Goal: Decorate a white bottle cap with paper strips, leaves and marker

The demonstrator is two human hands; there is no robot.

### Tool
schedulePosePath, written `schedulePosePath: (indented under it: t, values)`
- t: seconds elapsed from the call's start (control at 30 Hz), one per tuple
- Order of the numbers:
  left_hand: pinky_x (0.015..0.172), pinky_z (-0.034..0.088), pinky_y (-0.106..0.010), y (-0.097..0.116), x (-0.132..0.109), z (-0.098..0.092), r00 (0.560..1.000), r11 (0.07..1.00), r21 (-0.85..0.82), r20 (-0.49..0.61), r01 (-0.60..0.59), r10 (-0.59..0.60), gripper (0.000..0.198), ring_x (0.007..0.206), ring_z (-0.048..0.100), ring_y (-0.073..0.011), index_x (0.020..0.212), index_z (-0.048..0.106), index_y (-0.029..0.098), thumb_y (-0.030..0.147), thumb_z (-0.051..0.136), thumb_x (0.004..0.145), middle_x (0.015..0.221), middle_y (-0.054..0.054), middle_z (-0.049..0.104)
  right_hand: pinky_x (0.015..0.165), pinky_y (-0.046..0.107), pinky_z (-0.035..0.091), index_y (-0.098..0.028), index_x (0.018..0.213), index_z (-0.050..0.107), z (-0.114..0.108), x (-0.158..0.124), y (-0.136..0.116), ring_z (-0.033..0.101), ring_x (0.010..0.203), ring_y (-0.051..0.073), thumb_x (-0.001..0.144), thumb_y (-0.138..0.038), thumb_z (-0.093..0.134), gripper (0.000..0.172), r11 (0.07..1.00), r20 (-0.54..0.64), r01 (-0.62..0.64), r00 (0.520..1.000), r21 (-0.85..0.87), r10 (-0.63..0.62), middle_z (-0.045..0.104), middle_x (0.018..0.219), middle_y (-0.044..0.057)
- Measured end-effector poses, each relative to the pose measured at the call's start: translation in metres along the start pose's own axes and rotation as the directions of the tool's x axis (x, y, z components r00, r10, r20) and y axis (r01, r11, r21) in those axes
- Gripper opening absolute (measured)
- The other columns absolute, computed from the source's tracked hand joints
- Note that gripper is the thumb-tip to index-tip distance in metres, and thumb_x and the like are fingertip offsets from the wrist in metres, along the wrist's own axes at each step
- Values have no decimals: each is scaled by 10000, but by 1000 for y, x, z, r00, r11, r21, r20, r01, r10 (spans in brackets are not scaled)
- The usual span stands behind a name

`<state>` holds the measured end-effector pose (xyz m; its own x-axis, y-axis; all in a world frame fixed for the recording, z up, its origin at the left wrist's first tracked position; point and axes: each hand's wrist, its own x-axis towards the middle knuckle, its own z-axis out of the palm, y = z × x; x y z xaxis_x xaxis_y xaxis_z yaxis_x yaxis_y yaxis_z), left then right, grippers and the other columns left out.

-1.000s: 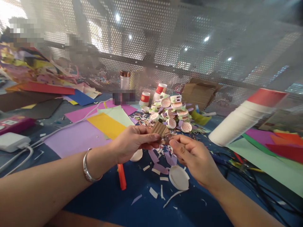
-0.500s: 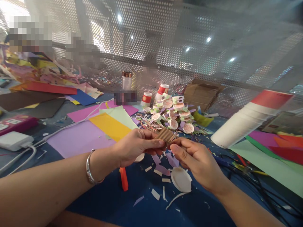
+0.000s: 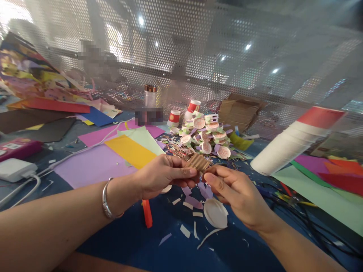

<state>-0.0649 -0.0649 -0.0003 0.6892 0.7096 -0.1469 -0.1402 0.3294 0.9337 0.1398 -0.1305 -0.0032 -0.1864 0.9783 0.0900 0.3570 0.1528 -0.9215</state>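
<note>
Left hand [image 3: 167, 175]: thumb and fingers closed on the corrugated cardboard, pinching it from its left side; a silver bracelet [image 3: 105, 200] circles the wrist
Right hand [image 3: 238, 192]: thumb and fingertips drawn together at the cardboard's right edge; cannot tell whether they grip it or only touch it
Corrugated cardboard [image 3: 199, 161]: a small brown ridged piece, raised between the two hands, in front of the heap
White disc [image 3: 216, 213]: flat on the blue table [image 3: 241, 258], below the right hand
Orange strip [image 3: 146, 213]: on the table just below the left hand
Paper scraps [image 3: 194, 202]: lilac and white bits scattered around the disc
Heap [image 3: 205, 134]: small round pieces with white rims, piled beyond the hands
Cup stack [image 3: 292, 145]: nested white cups, slanting at the right, red at the upper end
Lilac sheet [image 3: 90, 166]: to the left, partly under a yellow sheet [image 3: 129, 150]
</note>
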Motion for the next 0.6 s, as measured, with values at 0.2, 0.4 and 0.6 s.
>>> schedulePosePath:
  t: [0.2, 0.4, 0.6]
  values:
    - [563, 401, -170, 3, -2, 5, 1000, 1000, -26, -10, 12, -12, 201, 544, 587, -45, 701, 737, 131, 174, 708, 895, 631, -17, 715, 432, 237, 174, -203, 853, 608, -1, -1, 0, 214, 499, 81, 958, -575, 582, 387, 998, -6, -26, 1000, 56, 26, 283, 585, -88]
    - [539, 383, -167, 3, -2, 3, 1000, 1000, 2, 19, 18, -18, 215, 528, 585, -41, 682, 719, 127, 159, 698, 893, 615, -14, 710, 439, 230, 210, -194, 880, 611, 1, -5, -1, 246, 516, 78, 955, -575, 591, 389, 998, -6, -34, 999, 54, 35, 306, 613, -79]
    - [586, 410, -183, -2, -1, 1, 998, 996, 76, 19, -53, 52, 194, 581, 605, -59, 733, 719, 117, 273, 773, 836, 683, -28, 724, 433, 225, 219, -185, 887, 611, 1, -3, 1, 251, 508, 72, 954, -575, 598, 395, 997, -14, -49, 999, 66, 50, 292, 607, -85]
